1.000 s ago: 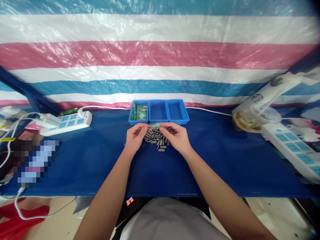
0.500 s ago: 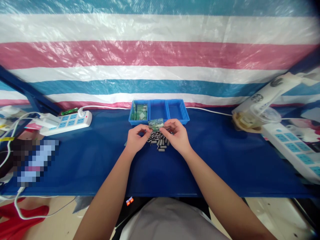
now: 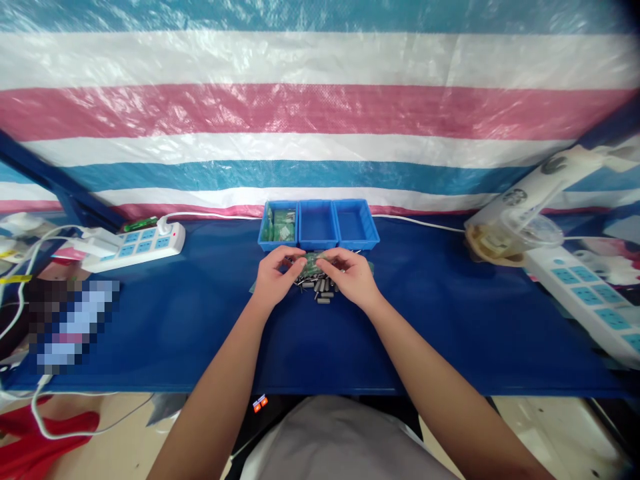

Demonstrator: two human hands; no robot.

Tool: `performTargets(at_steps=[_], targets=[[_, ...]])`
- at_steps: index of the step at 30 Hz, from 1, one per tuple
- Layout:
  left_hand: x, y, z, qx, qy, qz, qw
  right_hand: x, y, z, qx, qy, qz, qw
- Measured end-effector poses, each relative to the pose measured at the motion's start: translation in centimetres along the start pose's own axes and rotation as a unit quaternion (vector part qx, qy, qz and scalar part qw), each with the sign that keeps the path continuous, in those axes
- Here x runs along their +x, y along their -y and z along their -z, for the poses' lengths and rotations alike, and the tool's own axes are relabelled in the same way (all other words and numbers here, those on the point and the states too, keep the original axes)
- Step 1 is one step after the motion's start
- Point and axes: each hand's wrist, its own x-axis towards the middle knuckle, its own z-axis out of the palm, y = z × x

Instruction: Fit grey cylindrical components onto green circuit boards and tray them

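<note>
Our left fingers (image 3: 297, 268) and right fingers (image 3: 327, 268) pinch a green board (image 3: 311, 265). The round mark (image 3: 515, 197) on the bag (image 3: 536, 181) is blurry.

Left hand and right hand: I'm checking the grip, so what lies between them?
In the head view, a green circuit board lies between left hand and right hand; grey parts show just below.

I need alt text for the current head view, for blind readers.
A person's left hand and right hand hold a green circuit board over a pile of grey cylindrical components on a blue table. Behind are three blue bins, the leftmost holding more boards.
</note>
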Motion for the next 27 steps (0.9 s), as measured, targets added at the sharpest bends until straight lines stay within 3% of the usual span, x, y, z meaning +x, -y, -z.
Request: performTargets(at_steps=[4, 6, 8, 12, 14, 19, 27], targets=[[0.1, -0.7, 0.0, 0.050, 0.053, -0.017, 0.997, -0.2, 0.0, 0.0, -0.018, 0.011, 0.001, 1.000], [0.6, -1.3, 0.1, 0.076, 0.053, -0.006, 0.996, -0.2, 0.0, 0.1, -0.016, 0.009, 0.002, 1.000], [1.7, -1.8, 0.5, 0.084, 0.004, 0.022, 0.996, -0.1, 0.0, 0.1, -0.007, 0.001, 0.002, 1.000], [6.0, -2.5, 2.0, 0.062, -0.179, 0.098, 0.977, 0.0, -0.1, 0.2, -0.009, -0.025, -0.003, 1.000], [8.4, -2.6, 2.8, 0.103, -0.201, 0.141, 0.964, 0.0, 0.0, 0.2, -0.018, -0.026, -0.007, 0.999], [12.2, -2.1, 3.0, 0.270, -0.138, 0.202, 0.931, -0.1, 0.4, 0.2, -0.032, -0.005, -0.014, 0.999], [14.3, -1.4, 1.5, 0.413, -0.049, 0.222, 0.882, -0.2, 0.4, 0.0, -0.028, 0.000, -0.009, 1.000]])
